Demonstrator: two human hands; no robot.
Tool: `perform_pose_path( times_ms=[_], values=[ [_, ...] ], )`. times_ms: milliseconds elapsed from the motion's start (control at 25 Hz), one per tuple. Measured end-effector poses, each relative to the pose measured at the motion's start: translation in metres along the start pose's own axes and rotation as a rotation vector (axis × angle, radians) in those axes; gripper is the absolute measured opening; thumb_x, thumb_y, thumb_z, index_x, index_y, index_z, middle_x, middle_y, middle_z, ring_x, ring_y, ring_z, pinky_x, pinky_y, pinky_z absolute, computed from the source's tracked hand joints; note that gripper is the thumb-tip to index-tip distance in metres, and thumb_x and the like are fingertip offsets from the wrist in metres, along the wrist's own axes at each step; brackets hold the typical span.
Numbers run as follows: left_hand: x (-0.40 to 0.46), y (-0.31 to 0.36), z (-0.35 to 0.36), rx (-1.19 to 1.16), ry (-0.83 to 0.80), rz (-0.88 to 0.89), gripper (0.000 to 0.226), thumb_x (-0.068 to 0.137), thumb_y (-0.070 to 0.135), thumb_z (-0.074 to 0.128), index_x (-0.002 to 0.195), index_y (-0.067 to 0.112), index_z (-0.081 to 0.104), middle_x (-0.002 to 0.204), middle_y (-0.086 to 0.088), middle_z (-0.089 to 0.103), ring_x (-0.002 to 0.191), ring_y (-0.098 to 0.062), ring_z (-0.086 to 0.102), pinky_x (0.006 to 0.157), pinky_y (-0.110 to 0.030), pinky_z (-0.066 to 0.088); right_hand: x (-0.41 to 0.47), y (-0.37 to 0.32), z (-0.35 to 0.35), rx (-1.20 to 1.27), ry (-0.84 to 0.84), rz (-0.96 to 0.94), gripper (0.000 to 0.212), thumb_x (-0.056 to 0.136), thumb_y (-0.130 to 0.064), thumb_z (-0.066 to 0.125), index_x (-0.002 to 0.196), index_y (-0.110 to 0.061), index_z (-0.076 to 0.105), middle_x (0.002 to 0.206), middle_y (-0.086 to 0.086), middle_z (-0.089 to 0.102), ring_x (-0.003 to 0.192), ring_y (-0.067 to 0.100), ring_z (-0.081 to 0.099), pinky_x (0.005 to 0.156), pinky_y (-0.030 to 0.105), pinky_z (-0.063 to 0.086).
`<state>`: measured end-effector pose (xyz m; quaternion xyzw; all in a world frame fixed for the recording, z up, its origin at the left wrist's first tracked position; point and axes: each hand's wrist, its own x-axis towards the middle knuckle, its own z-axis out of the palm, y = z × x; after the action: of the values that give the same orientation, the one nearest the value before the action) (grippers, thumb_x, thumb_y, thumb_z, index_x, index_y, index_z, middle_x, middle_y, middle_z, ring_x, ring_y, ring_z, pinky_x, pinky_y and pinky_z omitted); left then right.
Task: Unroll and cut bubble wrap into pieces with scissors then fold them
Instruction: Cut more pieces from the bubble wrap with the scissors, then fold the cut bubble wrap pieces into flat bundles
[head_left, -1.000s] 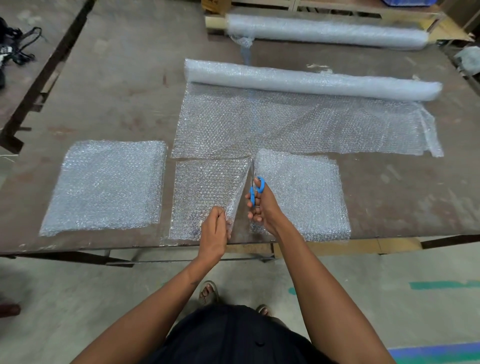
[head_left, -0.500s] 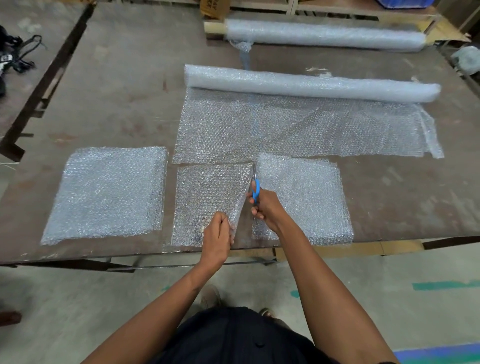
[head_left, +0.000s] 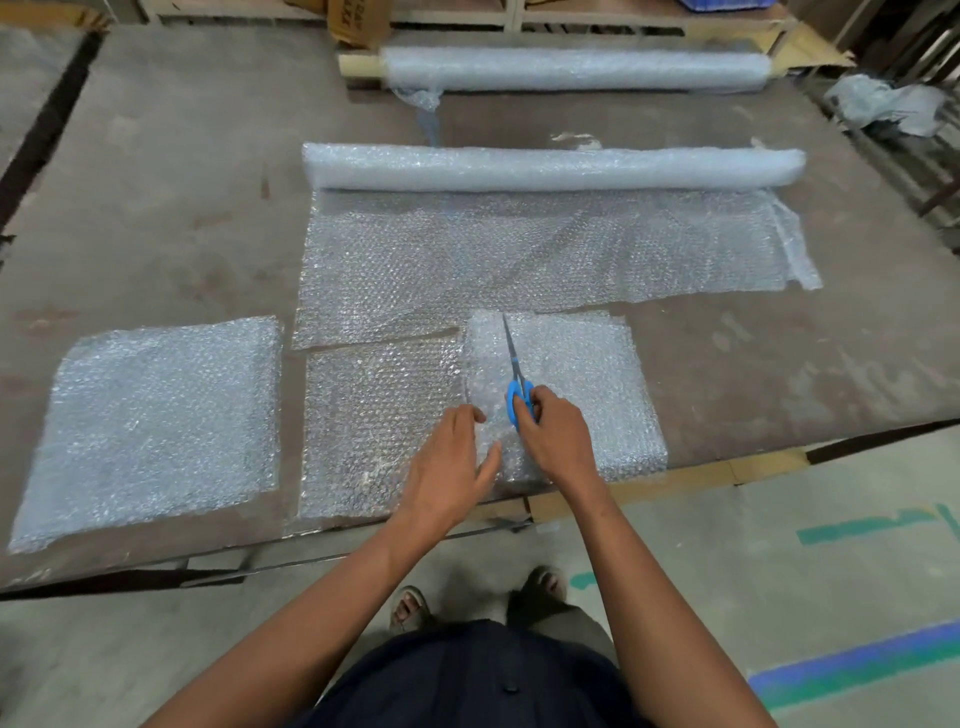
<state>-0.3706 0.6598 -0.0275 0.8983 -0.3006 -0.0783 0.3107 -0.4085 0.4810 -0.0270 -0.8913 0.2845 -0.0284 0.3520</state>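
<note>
A bubble wrap roll (head_left: 550, 169) lies across the table with its unrolled sheet (head_left: 519, 260) spread toward me. Near the front edge lies a cut piece (head_left: 379, 421). To its right sits a folded stack (head_left: 587, 389). My right hand (head_left: 556, 436) grips blue-handled scissors (head_left: 517, 384), blades shut and pointing away over the stack's left part. My left hand (head_left: 447, 462) rests with spread fingers on the cut piece's right edge, holding nothing. Another folded pile (head_left: 150, 426) lies at the front left.
A second bubble wrap roll (head_left: 571, 67) on a cardboard core lies at the back of the brown table (head_left: 156, 182). Crumpled plastic (head_left: 883, 104) sits at the far right. A cardboard box (head_left: 358, 21) stands behind. The table's front edge runs just below my hands.
The cut through the sheet has reached its end and the left piece lies flat. My left hand let go of the lifted edge. The scissors moved forward and right over the stack.
</note>
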Motion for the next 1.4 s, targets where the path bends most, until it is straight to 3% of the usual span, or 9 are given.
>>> perform_pose_path(
  times_ms=[200, 360, 440, 520, 640, 800, 1040, 1240, 1400],
  values=[
    [0.078, 0.053, 0.042, -0.237, -0.008, -0.004, 0.037, 0.109, 0.024, 0.048, 0.144, 0.015, 0.052, 0.140, -0.003, 0.056, 0.125, -0.017, 0.056, 0.109, -0.039, 0.049, 0.020, 0.033, -0.041, 0.234, 0.016, 0.069, 0.029, 0.107, -0.049, 0.058, 0.097, -0.023, 0.068, 0.083, -0.009, 0.073, 0.075, 0.005, 0.070, 0.065, 0.027, 0.051],
    [0.118, 0.110, 0.076, -0.594, -0.038, -0.207, 0.031, 0.110, 0.022, 0.040, 0.127, 0.023, 0.066, 0.119, 0.006, 0.072, 0.107, -0.010, 0.069, 0.097, -0.038, 0.057, 0.042, 0.068, -0.080, 0.047, 0.149, 0.058, 0.028, 0.106, -0.048, 0.058, 0.090, -0.025, 0.063, 0.075, -0.006, 0.065, 0.069, 0.018, 0.063, 0.060, 0.038, 0.041],
    [0.135, 0.129, 0.094, -0.662, -0.064, -0.243, 0.025, 0.110, 0.024, 0.047, 0.122, 0.024, 0.069, 0.109, 0.007, 0.075, 0.097, -0.010, 0.073, 0.091, -0.038, 0.061, 0.057, 0.089, -0.098, -0.116, 0.148, 0.075, 0.029, 0.107, -0.044, 0.058, 0.095, -0.019, 0.066, 0.079, 0.005, 0.069, 0.078, 0.032, 0.066, 0.063, 0.037, 0.038],
    [0.151, 0.144, 0.117, -0.587, -0.107, -0.189, 0.023, 0.106, 0.021, 0.061, 0.126, 0.019, 0.070, 0.108, 0.004, 0.076, 0.094, -0.010, 0.074, 0.092, -0.039, 0.061, 0.074, 0.112, -0.116, -0.310, 0.123, 0.132, 0.034, 0.107, -0.042, 0.057, 0.114, -0.012, 0.071, 0.099, 0.017, 0.075, 0.097, 0.042, 0.069, 0.074, 0.042, 0.048],
    [0.169, 0.168, 0.143, -0.550, -0.191, -0.168, 0.030, 0.100, 0.017, 0.072, 0.130, 0.014, 0.070, 0.113, -0.002, 0.077, 0.097, -0.012, 0.075, 0.096, -0.040, 0.060, 0.088, 0.138, -0.140, -0.353, 0.083, 0.198, 0.031, 0.106, -0.027, 0.059, 0.124, -0.006, 0.071, 0.118, 0.023, 0.071, 0.112, 0.044, 0.066, 0.088, 0.044, 0.050],
    [0.178, 0.198, 0.161, -0.451, -0.253, -0.053, 0.035, 0.101, 0.015, 0.069, 0.136, 0.012, 0.069, 0.122, -0.004, 0.077, 0.105, -0.014, 0.074, 0.097, -0.031, 0.058, 0.102, 0.172, -0.165, -0.289, 0.111, 0.273, 0.027, 0.103, -0.018, 0.064, 0.121, 0.000, 0.071, 0.120, 0.026, 0.070, 0.116, 0.046, 0.064, 0.092, 0.046, 0.049],
    [0.174, 0.193, 0.166, -0.367, -0.222, -0.025, 0.042, 0.101, 0.018, 0.068, 0.143, 0.012, 0.063, 0.130, -0.004, 0.071, 0.110, -0.014, 0.070, 0.100, -0.033, 0.056, 0.091, 0.181, -0.163, -0.211, 0.230, 0.276, 0.032, 0.103, -0.027, 0.068, 0.123, -0.003, 0.065, 0.124, 0.018, 0.060, 0.109, 0.040, 0.063, 0.090, 0.047, 0.049],
    [0.166, 0.185, 0.157, -0.294, -0.127, -0.006, 0.034, 0.104, 0.023, 0.064, 0.137, 0.016, 0.065, 0.121, 0.001, 0.063, 0.093, -0.001, 0.060, 0.085, -0.023, 0.048, 0.097, 0.187, -0.163, 0.089, 0.209, 0.325, 0.041, 0.093, -0.025, 0.082, 0.121, -0.003, 0.063, 0.122, 0.017, 0.060, 0.117, 0.034, 0.054, 0.097, 0.040, 0.042],
    [0.146, 0.157, 0.135, -0.179, 0.170, -0.182, 0.035, 0.104, 0.031, 0.062, 0.135, 0.017, 0.061, 0.123, -0.001, 0.057, 0.110, -0.016, 0.058, 0.094, -0.035, 0.051, 0.095, 0.169, -0.166, 0.172, 0.287, 0.237, 0.028, 0.097, -0.019, 0.074, 0.118, -0.007, 0.060, 0.123, 0.013, 0.054, 0.103, 0.024, 0.052, 0.086, 0.032, 0.039]
  ],
)
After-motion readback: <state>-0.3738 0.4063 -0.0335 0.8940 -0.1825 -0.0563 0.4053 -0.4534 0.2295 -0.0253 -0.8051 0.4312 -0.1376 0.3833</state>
